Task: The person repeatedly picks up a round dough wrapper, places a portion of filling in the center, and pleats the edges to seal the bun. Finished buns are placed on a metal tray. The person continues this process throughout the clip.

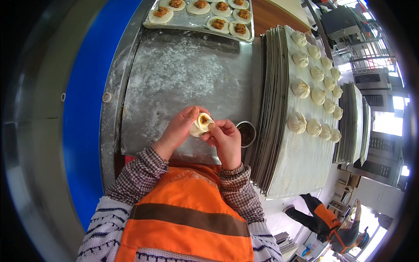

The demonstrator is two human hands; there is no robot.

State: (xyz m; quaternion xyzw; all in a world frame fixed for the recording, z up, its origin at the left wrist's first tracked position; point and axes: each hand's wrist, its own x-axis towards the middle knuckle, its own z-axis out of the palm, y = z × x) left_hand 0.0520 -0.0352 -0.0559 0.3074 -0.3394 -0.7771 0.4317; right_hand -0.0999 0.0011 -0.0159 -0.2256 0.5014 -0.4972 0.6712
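Observation:
A partly pleated filled dough bun (199, 126) is held between both hands above the floured metal worktop (176, 72); brown-orange filling shows through its opening. My left hand (180, 126) cups the bun from the left, thumb near the opening. My right hand (225, 137) pinches the dough's right edge between thumb and fingers. Just right of that hand stands a round metal bowl (246, 134) with dark contents, partly hidden. At the top, a metal tray (190, 24) holds several flat dough rounds (218, 24), each topped with filling.
To the right, a tall stack of trays (271, 108) carries several pleated buns (301, 88) on its top sheet. More stacked trays (350, 121) stand farther right. A co-worker (330, 226) in an orange apron is at the lower right. A blue strip (85, 114) borders the worktop's left side.

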